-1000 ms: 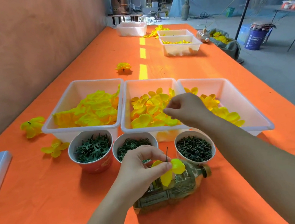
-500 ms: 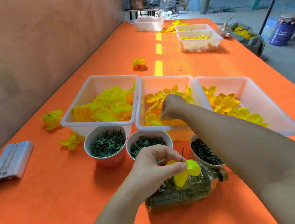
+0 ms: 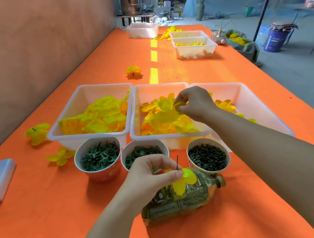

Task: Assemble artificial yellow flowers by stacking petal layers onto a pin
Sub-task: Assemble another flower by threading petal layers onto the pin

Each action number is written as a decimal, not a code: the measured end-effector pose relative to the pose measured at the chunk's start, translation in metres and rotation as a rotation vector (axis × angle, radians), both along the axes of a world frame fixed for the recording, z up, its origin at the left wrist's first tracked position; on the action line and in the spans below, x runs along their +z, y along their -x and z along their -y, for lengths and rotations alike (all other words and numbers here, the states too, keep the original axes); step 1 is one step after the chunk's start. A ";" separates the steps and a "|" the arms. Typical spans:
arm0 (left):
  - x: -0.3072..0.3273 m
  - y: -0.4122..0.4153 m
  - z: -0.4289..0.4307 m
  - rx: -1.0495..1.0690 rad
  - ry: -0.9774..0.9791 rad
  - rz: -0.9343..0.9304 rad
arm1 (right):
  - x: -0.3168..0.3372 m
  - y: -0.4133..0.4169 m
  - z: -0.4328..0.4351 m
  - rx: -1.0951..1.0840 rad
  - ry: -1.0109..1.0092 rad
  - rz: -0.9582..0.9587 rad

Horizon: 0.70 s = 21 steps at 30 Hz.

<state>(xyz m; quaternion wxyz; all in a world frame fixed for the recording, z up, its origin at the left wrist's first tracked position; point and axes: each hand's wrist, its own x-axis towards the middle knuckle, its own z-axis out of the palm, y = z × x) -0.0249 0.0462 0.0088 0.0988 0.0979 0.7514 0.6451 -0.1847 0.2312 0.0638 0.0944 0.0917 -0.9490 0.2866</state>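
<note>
Head view: left hand (image 3: 151, 178) grips pin (image 3: 177, 161); right hand (image 3: 194, 104) pinches petal (image 3: 167, 105).

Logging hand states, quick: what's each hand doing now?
Left hand: holds the pin with a small petal on it.
Right hand: pinches a petal layer in the middle tray.

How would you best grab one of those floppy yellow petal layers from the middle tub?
Pinch one outer petal tip of the petal layer between thumb and fingertip, coming from above. It is thin and lies flat on a loose pile in the middle tub, so its edge likely offers the easiest hold. The right hand pinches one that way now.
</note>
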 end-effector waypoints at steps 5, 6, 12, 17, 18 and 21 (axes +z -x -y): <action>0.009 0.003 0.010 0.020 -0.127 0.095 | 0.014 -0.017 -0.003 0.008 0.228 0.040; 0.013 0.006 0.013 0.091 -0.160 0.109 | 0.017 -0.022 -0.003 0.019 0.289 0.063; 0.048 0.024 0.016 0.268 -0.523 0.237 | 0.029 -0.067 0.008 0.231 0.568 0.053; 0.070 0.024 0.012 0.160 -0.648 0.344 | 0.026 -0.107 0.005 0.430 0.533 -0.117; 0.072 0.024 0.011 0.173 -0.618 0.333 | 0.025 -0.112 0.002 0.458 0.510 -0.154; 0.071 0.022 0.007 0.263 -0.480 0.189 | 0.023 -0.124 -0.008 0.477 0.464 -0.240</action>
